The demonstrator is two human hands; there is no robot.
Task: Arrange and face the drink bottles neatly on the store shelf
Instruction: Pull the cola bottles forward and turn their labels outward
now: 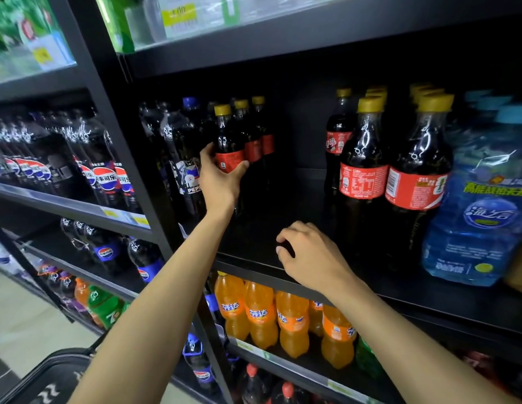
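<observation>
I saw my left hand (222, 179), fingers wrapped round a small cola bottle (229, 150) at the left end of the shelf (283, 199). My right hand (309, 258) hovered over its front edge, fingers loosely curled, empty.

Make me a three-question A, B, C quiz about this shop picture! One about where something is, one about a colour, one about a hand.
1. Where are the orange soda bottles?
A) on the shelf below the cola shelf
B) on the top shelf
C) on the floor

2. What colour is the cap of the cola bottle the left hand grips?
A) blue
B) yellow
C) green

3. What does the right hand hold?
A) a bottle
B) a price tag
C) nothing

Answers: 1 A, they stand under the cola shelf; 2 B, it is yellow; 3 C, it grips nothing.
</observation>
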